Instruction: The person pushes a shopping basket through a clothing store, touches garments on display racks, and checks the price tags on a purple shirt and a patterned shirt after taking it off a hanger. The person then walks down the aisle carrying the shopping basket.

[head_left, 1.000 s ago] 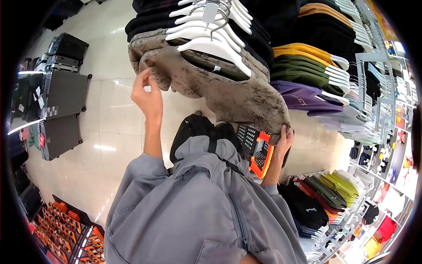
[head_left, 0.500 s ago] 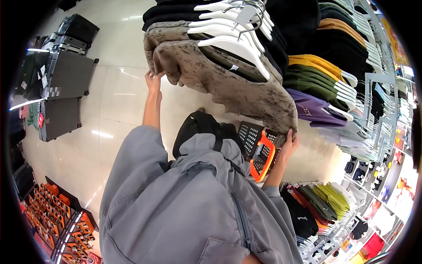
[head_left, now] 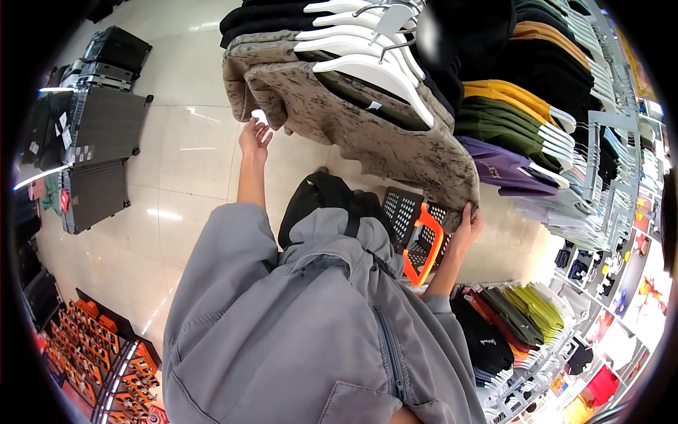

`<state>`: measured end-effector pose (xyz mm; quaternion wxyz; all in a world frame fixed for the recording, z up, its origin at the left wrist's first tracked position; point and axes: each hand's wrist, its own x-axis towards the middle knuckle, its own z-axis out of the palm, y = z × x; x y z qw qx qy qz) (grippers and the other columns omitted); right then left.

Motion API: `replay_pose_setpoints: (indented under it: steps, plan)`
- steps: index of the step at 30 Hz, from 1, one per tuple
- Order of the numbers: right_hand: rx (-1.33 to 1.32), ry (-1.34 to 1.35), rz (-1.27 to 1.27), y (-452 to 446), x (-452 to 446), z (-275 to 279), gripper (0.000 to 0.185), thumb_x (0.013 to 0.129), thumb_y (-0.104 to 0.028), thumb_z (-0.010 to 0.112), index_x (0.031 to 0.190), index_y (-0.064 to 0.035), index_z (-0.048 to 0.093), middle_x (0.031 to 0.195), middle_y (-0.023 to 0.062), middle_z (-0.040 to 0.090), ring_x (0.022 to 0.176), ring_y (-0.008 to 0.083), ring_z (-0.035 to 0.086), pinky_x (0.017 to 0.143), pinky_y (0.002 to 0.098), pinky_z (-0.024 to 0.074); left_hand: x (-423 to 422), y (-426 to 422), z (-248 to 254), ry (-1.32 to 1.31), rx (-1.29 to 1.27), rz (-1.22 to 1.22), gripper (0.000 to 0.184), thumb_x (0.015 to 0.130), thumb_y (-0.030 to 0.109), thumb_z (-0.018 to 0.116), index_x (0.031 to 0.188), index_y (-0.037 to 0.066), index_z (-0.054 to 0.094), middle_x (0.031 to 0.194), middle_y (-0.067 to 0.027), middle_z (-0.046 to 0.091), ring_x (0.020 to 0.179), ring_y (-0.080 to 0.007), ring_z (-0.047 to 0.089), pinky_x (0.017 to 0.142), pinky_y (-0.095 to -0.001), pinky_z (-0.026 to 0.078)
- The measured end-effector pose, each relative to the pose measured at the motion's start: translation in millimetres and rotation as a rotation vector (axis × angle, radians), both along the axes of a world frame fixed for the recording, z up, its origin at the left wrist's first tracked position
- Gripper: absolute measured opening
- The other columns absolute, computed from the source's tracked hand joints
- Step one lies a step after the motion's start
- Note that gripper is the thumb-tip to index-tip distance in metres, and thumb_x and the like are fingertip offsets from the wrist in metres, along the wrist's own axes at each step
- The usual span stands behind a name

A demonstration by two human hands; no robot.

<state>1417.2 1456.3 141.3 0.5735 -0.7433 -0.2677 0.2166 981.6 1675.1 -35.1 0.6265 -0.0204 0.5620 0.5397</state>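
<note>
A brown sweatshirt [head_left: 353, 124] with dark mottling hangs at the front of the rack on a white hanger [head_left: 381, 76]. My right hand [head_left: 466, 232] is closed around the cuff of one sleeve and holds it out to the side. At the other sleeve, my left hand [head_left: 255, 138] is just below the edge of the cloth, its fingers loosely bent and apart. A small white piece [head_left: 259, 115], perhaps a tag, shows by its fingertips; whether they touch it I cannot tell.
A black shopping basket [head_left: 404, 215] with an orange handle [head_left: 426, 247] is below the sweatshirt. More garments [head_left: 505, 120] line the rack at right, with folded-looking clothes [head_left: 519, 321] on a lower rack. Dark suitcases [head_left: 106, 127] stand at left, near an orange display [head_left: 81, 346].
My left hand has come away from the sleeve edge and its fingers have spread. The sleeve on that side hangs lower. My right hand keeps its grip on the other cuff.
</note>
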Motion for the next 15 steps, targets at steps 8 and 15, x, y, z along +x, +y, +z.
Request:
replay_pose_setpoints:
  steps: [8, 15]
  plan:
    - [-0.017, 0.010, -0.005, 13, -4, 2, 0.023, 0.093, -0.017, 0.056, 0.098, 0.0044, 0.061, 0.090, 0.0036, 0.061, 0.080, 0.0093, 0.053, 0.073, 0.0248, 0.0431, -7, -22, 8, 0.061, 0.003, 0.058, 0.018, 0.090, 0.024, 0.054, 0.099, 0.008, 0.055, 0.079, -0.0048, 0.055, 0.080, -0.0204, 0.055, 0.076, -0.0381, 0.046]
    - [-0.151, -0.046, 0.045, 13, 8, -19, 0.014, 0.086, -0.008, 0.062, 0.091, 0.0041, 0.061, 0.072, -0.0008, 0.059, 0.065, 0.0043, 0.048, 0.061, 0.0200, 0.0379, 5, -39, 5, 0.011, -0.021, -0.004, 0.022, 0.089, 0.021, 0.051, 0.104, 0.005, 0.055, 0.081, -0.0058, 0.055, 0.080, -0.0206, 0.054, 0.073, -0.0378, 0.047]
